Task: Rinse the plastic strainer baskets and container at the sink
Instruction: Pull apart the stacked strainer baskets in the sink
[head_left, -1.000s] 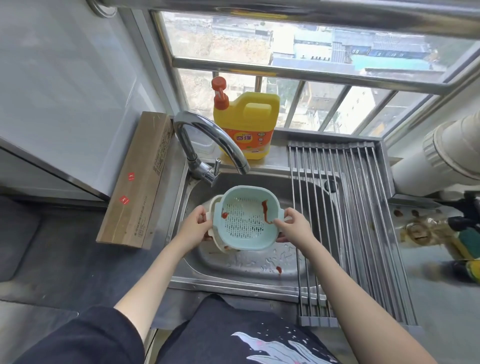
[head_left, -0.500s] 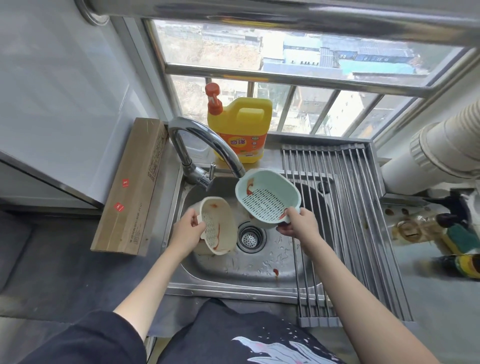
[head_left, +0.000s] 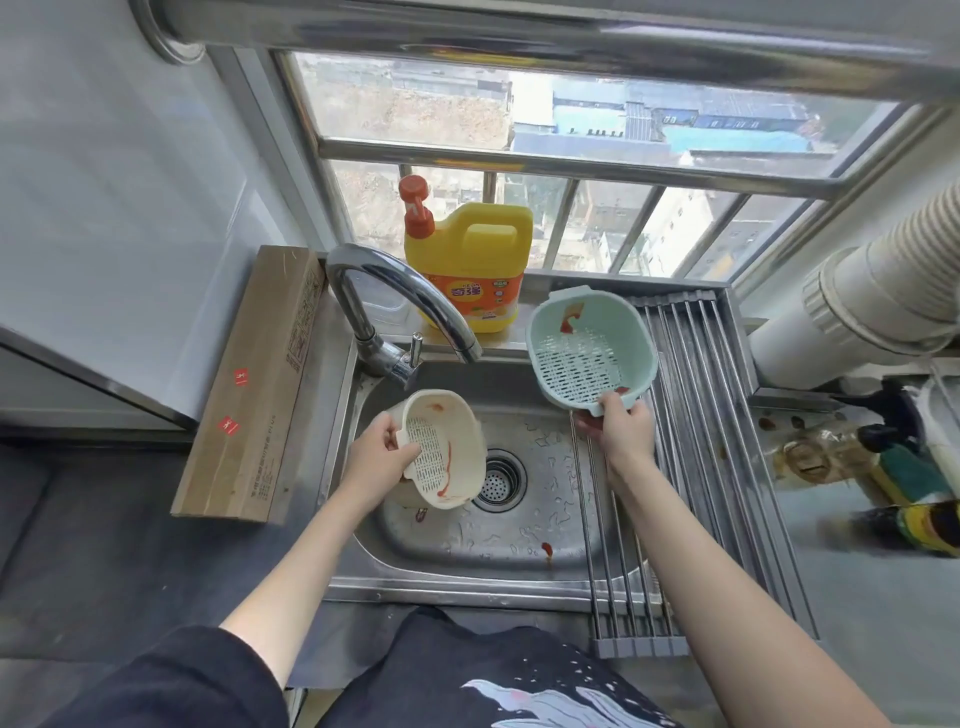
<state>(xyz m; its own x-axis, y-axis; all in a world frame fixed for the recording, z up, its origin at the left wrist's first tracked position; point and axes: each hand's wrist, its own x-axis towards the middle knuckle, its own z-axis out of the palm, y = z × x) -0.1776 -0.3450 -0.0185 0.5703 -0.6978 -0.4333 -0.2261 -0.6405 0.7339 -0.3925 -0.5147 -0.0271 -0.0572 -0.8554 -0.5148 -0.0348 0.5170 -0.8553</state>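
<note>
Two perforated plastic strainer baskets held apart over one steel sink (head_left: 363, 561), both streaked red.

At centre, cream oval plastic strainer basket (head_left: 444, 449) tilted above the basin, left hand (head_left: 376, 457) fingers closed on its rim; up and right, pale green oval plastic strainer basket (head_left: 589, 351) gripped at its lower edge by right hand (head_left: 623, 431), above one slatted steel drying rack (head_left: 727, 467). Behind, one curved chrome tap (head_left: 395, 301) and one yellow detergent jug (head_left: 470, 265).

A yellow detergent jug (head_left: 470, 270) stands behind the faucet (head_left: 395, 306), cardboard box (head_left: 254, 384) left, drying rack (head_left: 696, 415) right.
</note>
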